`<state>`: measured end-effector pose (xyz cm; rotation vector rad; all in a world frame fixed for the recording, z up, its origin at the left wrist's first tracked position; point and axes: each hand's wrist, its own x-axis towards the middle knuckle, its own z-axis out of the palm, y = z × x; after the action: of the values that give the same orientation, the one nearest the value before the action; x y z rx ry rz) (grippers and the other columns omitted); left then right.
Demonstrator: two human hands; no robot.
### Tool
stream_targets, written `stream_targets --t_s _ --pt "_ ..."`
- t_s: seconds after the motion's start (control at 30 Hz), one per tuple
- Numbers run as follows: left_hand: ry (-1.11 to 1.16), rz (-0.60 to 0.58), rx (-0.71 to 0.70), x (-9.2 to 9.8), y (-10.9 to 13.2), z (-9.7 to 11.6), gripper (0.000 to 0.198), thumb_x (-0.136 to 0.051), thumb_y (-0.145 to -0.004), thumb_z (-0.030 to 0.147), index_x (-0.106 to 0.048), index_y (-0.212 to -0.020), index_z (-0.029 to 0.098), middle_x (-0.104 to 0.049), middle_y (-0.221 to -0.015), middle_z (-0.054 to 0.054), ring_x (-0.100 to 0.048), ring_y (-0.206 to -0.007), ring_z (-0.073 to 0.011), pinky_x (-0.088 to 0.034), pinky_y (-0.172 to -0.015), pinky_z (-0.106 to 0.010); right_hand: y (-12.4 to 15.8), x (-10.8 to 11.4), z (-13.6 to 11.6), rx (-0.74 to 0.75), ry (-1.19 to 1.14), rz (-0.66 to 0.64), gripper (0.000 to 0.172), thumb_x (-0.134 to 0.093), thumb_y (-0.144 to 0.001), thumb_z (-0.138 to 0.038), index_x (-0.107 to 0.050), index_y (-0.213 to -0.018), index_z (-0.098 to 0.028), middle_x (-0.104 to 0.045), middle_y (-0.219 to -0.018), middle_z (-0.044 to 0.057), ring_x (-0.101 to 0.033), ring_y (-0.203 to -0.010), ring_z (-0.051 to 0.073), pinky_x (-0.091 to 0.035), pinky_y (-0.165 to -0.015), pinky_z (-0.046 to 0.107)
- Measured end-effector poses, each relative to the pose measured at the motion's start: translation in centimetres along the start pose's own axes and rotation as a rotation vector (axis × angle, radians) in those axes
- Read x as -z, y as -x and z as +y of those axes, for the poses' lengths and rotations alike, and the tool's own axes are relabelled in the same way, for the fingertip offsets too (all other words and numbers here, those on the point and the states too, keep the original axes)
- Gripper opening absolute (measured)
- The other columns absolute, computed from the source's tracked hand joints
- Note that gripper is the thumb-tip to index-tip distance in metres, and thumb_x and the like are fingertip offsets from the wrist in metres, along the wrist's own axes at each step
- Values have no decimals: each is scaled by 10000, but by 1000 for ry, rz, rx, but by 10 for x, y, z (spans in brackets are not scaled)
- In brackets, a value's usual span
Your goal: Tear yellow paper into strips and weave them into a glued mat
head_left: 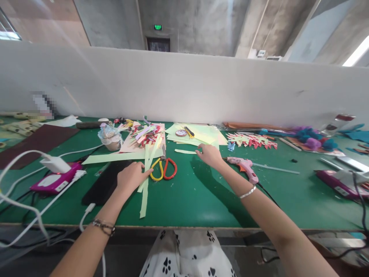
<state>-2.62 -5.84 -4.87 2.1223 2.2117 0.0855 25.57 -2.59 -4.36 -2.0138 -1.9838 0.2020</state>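
My left hand (132, 176) rests on the green table (201, 200) with its fingers bent down onto long pale green paper strips (145, 184), pressing them flat. My right hand (210, 154) reaches forward, its fingertips touching the end of a short pale green strip (184, 151) in front of a stack of pale green sheets (198, 134). Scissors with a yellow and a red handle loop (165, 168) lie between my hands. A pink glue gun (245, 167) lies just right of my right wrist.
A pile of cut paper bits (144, 136) and a wrapped cup (110, 136) sit at the back left. Red and green paper spikes (252, 140) and purple and blue pompoms (309, 139) lie to the right. A magenta power strip (56, 180) with white cables is at the left. A white partition stands behind.
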Motion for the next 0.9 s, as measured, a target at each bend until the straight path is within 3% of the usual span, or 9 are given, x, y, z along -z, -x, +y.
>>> stream_targets --t_s 0.17,0.37,0.57,0.73,0.83,0.9 --pt "110 -65 -33 -4 -6 -1 332 -442 -759 517 -592 -745 222 -681 -834 -40 -623 -761 -222 -323 -504 -240 22 5 -14 132 -52 -37 275 -435 -842 -333 -617 -1014 -219 -679 -792 48 -606 -712 183 -373 -600 249" --pt "142 77 -6 8 -3 -2 343 -365 -817 471 -614 -813 236 -691 -901 -32 -620 -811 -218 -326 -516 -232 40 12 -21 262 -153 -61 248 -409 -844 -315 -622 -933 -226 -658 -696 2 -555 -588 131 -341 -550 224" --pt "-108 99 -34 25 4 -1 384 -330 -856 409 -657 -802 215 -695 -881 -87 -625 -803 -264 -327 -523 -263 49 15 -29 341 -267 -94 241 -425 -838 -309 -640 -886 -211 -638 -676 8 -527 -566 117 -321 -535 220" --pt "-336 271 -108 30 5 -7 395 -298 -877 255 -662 -812 119 -676 -915 -150 -621 -781 -298 -372 -664 -367 49 11 -30 385 -249 -104 233 -437 -836 -298 -650 -854 -205 -616 -650 6 -499 -567 115 -319 -533 228" --pt "-245 344 -152 36 4 -8 380 -322 -873 265 -677 -838 133 -681 -941 -128 -617 -816 -298 -378 -720 -380 48 7 -30 392 -327 -110 247 -457 -833 -314 -625 -970 -196 -631 -715 15 -514 -587 117 -367 -566 242" --pt "-63 349 -254 40 6 -2 353 -361 -865 311 -681 -856 161 -682 -972 -95 -614 -852 -275 -396 -723 -344 48 5 -33 390 -469 -108 397 -507 -809 -361 -526 -1166 -188 -639 -893 49 -548 -666 130 -423 -615 261"
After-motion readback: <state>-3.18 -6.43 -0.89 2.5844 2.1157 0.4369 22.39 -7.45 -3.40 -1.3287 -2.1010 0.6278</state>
